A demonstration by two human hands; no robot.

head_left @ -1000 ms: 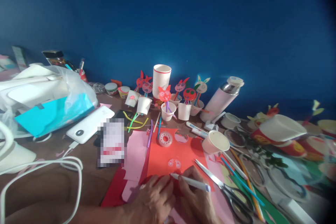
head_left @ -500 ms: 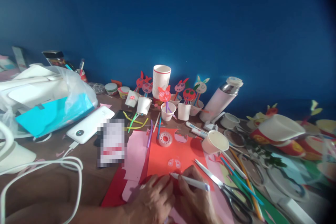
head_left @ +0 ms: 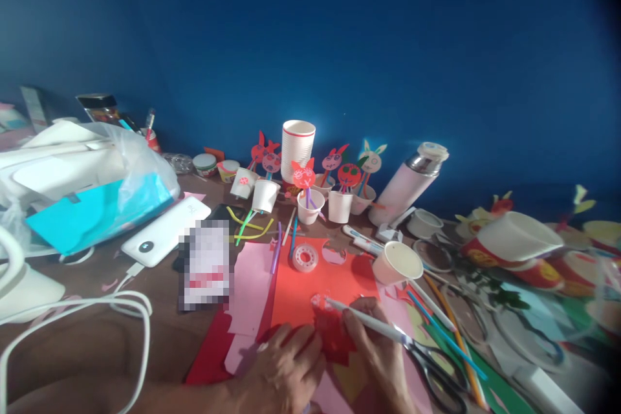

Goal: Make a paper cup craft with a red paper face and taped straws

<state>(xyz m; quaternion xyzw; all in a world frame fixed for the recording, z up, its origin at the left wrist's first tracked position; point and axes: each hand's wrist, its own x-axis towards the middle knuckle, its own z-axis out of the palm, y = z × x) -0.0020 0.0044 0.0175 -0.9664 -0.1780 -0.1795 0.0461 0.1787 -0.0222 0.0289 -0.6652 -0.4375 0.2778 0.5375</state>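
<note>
My right hand (head_left: 376, 343) is closed around a white marker pen (head_left: 376, 322). The pen's tip touches the pale drawn eyes (head_left: 318, 301) on an orange-red sheet of paper (head_left: 295, 291). My left hand (head_left: 286, 365) lies on the lower part of that sheet, palm down, fingers lightly bent and holding nothing I can see. A roll of tape (head_left: 305, 258) rests on the sheet's upper part, near a round cut-out hole. Scissors (head_left: 434, 362) lie just right of my right hand, their blades partly hidden behind the pen and hand.
Pink paper (head_left: 250, 291) lies at left, near a phone-like blurred object (head_left: 206, 265). Paper cups with face puppets (head_left: 304, 174) stand at the back beside a thermos flask (head_left: 410, 184). A white cup (head_left: 398, 262) stands at right. A white cable (head_left: 145, 343) loops at left.
My right hand and the pen have moved up the sheet, the tip going from below the drawn eyes onto them. My left hand stays nearly in place.
</note>
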